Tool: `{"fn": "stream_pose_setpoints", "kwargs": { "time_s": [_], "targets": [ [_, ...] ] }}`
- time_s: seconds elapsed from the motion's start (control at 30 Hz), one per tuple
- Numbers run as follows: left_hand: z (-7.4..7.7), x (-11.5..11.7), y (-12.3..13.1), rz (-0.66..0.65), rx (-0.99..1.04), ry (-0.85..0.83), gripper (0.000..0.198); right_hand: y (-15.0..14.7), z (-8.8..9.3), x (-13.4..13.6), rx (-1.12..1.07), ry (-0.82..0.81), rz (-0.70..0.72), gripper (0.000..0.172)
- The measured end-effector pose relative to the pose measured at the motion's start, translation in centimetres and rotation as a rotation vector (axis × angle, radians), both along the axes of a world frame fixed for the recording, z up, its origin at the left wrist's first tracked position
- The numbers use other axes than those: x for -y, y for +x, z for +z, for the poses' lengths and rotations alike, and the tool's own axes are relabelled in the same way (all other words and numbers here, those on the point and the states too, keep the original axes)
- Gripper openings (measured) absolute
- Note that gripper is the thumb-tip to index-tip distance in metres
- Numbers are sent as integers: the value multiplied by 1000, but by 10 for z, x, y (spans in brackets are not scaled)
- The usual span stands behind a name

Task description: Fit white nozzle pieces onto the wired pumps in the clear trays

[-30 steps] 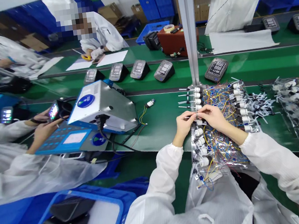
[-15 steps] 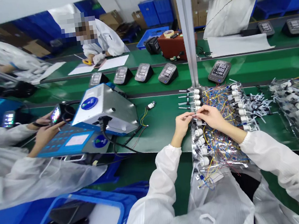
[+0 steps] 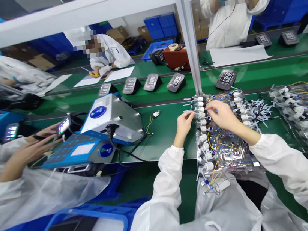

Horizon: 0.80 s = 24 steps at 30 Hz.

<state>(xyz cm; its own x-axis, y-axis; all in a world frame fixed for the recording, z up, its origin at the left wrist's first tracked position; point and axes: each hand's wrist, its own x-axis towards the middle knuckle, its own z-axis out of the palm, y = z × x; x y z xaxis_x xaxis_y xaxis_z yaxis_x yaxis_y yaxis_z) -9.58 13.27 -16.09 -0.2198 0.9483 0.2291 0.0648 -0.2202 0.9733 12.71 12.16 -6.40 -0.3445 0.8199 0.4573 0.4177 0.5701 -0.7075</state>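
Observation:
In the head view, several small white cylindrical parts (image 3: 206, 147) with black ends, short pale tubes and thin wires line the left side of a clear plastic-covered tray (image 3: 235, 158). My left hand (image 3: 184, 126) is at that row's left edge, thumb and forefinger pinched near a pale tube; what lies between them is too small to make out. Over the upper part of the tray, my right hand (image 3: 224, 117) has its fingers bent and drawn together beside the same row. Its fingertips hide whatever they hold. Yellow and blue wires (image 3: 217, 141) tangle between the rows.
A pile of short tubes (image 3: 259, 110) lies right of the tray, with a second wired tray (image 3: 306, 110) beyond. Left stands a silver-blue machine (image 3: 111, 119), near a loose wired part (image 3: 155, 114). A metal post (image 3: 190, 50) rises behind. Co-workers sit left and opposite.
My hands have moved apart from where their fingertips met over the left row. The right hand has shifted up and right, and the left slightly left. The head view has tilted up.

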Motion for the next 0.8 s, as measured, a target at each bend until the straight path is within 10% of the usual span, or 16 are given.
{"fn": "stream_pose_setpoints", "kwargs": {
  "time_s": [0.17, 0.4, 0.8],
  "targets": [
    [68, 0, 5, 37, 166, 186, 35, 18, 24, -23, -358, -236, -69, 27],
    [147, 28, 17, 94, 116, 374, 30, 29, -12, -45, -20, -271, -64, 48],
    [119, 37, 9, -22, 159, 270, 31, 13, -36, -87, 186, -90, -159, 27]
  ]
}}
